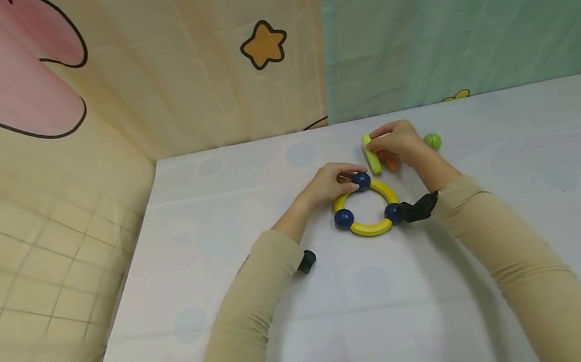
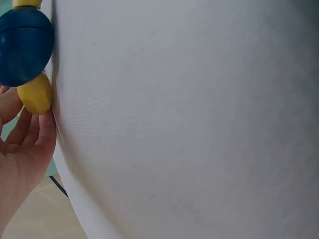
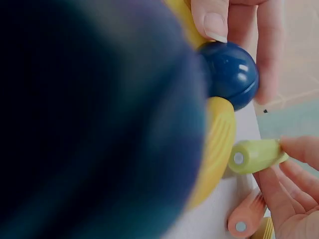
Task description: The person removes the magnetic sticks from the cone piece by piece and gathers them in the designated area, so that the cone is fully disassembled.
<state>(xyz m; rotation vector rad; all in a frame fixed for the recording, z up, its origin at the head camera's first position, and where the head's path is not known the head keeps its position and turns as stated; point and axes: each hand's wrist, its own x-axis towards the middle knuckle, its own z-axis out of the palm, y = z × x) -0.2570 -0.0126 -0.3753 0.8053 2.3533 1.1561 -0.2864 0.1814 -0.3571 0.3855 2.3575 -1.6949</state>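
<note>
A toy ring of yellow curved rods and blue balls lies on the white table in the head view. My left hand grips it at its far left, fingers and thumb about a yellow rod beside a blue ball. Just beyond the ring, my right hand pinches a lime-green rod, whose near end shows a round metal disc in the right wrist view. The green rod is apart from the ring. Below the right fingers lies an orange rod.
A green ball sits right of my right wrist. Part of another yellow piece shows beside the orange rod. Black wrist-camera mounts hang under both sleeves; the right one overlaps the ring's right ball. Printed curtains stand behind the table.
</note>
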